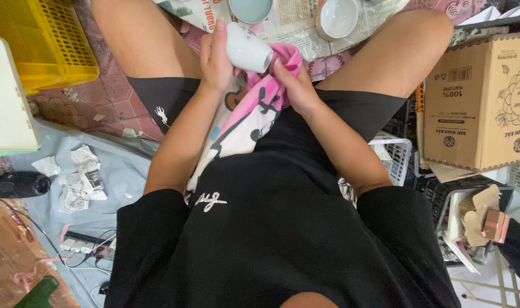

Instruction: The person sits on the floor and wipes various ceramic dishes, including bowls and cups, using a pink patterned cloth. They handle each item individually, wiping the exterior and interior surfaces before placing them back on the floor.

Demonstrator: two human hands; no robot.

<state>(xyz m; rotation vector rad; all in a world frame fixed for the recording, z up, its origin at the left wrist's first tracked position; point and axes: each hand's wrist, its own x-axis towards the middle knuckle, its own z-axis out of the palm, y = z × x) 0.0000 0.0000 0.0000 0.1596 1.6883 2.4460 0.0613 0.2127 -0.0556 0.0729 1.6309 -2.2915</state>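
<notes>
1. The left hand (215, 57) grips a small white cup (247, 50), tipped on its side, above the lap.
2. The right hand (297, 85) pinches a pink patterned cloth (254, 111) against the cup's rim.
3. Farther off, two bowls (337, 17) sit on newspaper (297, 25).
4. A cardboard box (479, 102) stands right; a yellow crate (49, 43) left.

Glossy white ceramic cup (247, 50), smooth as glass, pressed into soft pink printed cloth (254, 108); at twelve o'clock crinkled matt newspaper (294, 25) under another glazed bowl (336, 17); three o'clock, rough brown cardboard box (479, 102); ten o'clock, shiny yellow plastic crate (49, 43)
</notes>
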